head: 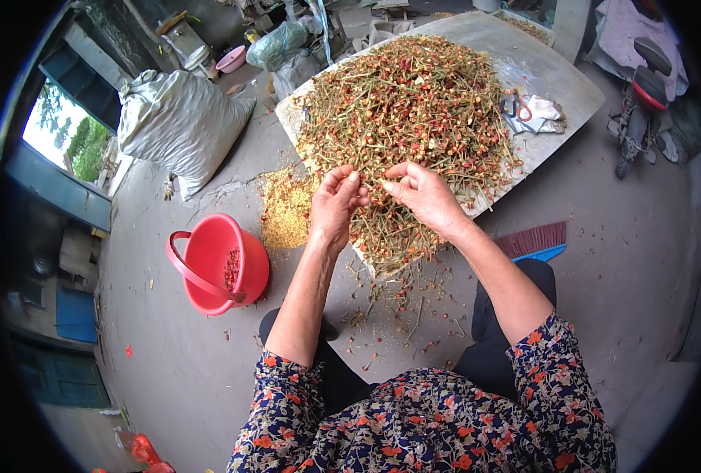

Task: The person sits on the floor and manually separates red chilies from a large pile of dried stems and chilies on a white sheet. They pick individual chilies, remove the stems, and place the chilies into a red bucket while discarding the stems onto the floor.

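Note:
A large heap of dried pepper stems and caps [415, 112], with red and orange bits among them, covers much of a pale low board [563, 77] before me. Over the near part of the heap, my left hand [337, 204] has its thumb and forefinger pinched on what looks like a small red pepper piece. Facing it, a short gap away, my right hand [424, 195] has its thumb and forefinger tips close together. Whether a stem lies between them is lost against the heap. Left of my forearm stands a red plastic bucket [211, 248] with some red pepper pieces inside.
Yellow seeds [285, 207] lie beside the board's left edge. White work gloves [537, 115] and orange-handled scissors [522, 106] rest right of the heap. A brush head with blue base [540, 242] lies near my right knee. A full white woven sack [179, 124] stands left.

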`<state>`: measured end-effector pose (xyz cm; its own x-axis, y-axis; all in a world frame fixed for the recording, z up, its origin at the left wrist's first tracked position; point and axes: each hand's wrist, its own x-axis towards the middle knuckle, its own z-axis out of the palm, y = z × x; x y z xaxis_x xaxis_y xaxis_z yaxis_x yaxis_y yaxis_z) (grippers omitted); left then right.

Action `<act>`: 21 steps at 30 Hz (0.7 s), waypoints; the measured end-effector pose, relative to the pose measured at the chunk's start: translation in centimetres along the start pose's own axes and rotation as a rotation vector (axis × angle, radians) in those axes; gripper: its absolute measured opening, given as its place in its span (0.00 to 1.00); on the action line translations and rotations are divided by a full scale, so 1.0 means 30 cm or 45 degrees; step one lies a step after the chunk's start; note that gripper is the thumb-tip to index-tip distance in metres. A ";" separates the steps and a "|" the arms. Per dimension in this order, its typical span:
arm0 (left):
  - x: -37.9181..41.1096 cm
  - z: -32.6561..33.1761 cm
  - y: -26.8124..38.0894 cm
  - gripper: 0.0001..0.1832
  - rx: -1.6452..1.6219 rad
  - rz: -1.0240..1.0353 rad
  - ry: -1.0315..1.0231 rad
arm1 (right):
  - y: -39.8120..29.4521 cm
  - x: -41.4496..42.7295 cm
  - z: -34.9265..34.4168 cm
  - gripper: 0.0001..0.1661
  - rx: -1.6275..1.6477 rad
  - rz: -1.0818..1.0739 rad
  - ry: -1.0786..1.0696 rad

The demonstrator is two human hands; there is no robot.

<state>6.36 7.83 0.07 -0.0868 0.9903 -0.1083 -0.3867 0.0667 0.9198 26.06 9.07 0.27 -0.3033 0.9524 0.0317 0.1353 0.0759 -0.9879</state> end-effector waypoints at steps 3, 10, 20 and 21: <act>-0.022 -0.032 0.011 0.11 0.081 0.013 -0.099 | -0.016 -0.012 0.050 0.19 -0.124 -0.022 -0.044; -0.022 -0.017 0.002 0.07 0.085 -0.041 -0.169 | 0.051 0.032 0.088 0.12 -0.058 -0.220 0.039; -0.025 -0.005 -0.005 0.07 -0.115 -0.109 -0.124 | 0.037 0.051 0.084 0.14 -0.058 -0.080 0.285; -0.026 0.003 -0.004 0.07 -0.113 -0.113 -0.160 | 0.034 0.050 0.085 0.16 -0.080 -0.086 0.326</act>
<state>6.54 7.07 0.08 0.0644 0.9888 -0.1344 -0.4679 0.1488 0.8712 23.34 9.81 -1.09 -0.0666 0.9875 0.1427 0.1833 0.1527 -0.9711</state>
